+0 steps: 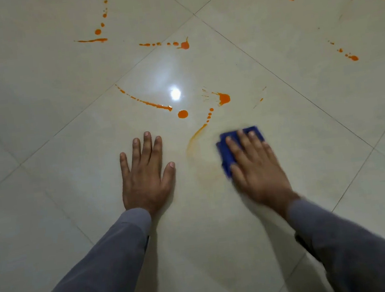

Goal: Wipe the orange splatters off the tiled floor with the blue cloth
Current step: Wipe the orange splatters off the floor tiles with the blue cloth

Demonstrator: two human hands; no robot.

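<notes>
Fingers of both hands lie straight: left hand [144, 173] on floor [37, 116], right hand [254, 165] pressing one blue cloth [226, 152].

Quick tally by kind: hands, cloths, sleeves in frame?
Hands: 2, left hand flat on the tiled floor, right hand pressing the cloth
Blue cloth: 1
Grey sleeves: 2, left sleeve, right sleeve
Total: 5

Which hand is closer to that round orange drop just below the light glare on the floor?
Left. The left hand lies flat, its fingertips just below-left of the round orange drop. The right hand, pressing the blue cloth, sits farther off, below-right.
</notes>
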